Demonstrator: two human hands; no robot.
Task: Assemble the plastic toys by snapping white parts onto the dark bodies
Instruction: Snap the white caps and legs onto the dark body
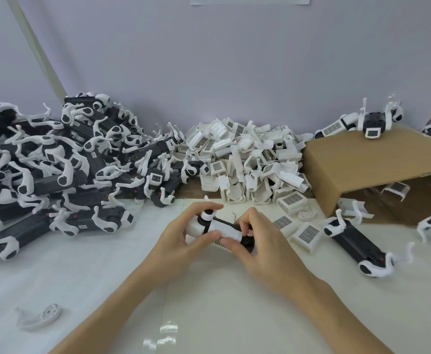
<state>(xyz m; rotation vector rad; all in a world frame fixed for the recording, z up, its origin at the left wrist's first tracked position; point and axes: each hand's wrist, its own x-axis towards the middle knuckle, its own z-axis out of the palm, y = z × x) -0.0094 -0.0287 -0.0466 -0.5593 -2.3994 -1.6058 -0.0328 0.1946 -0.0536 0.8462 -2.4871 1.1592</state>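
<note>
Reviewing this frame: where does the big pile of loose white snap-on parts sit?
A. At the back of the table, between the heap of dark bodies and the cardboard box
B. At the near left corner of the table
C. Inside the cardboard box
A: the pile of white parts lies against the wall, with the heap of dark bodies on its left and the cardboard box on its right.

A toy assembly workbench: heaped dark bodies (56, 162), piled white parts (245, 159), cardboard box (367, 169).
</note>
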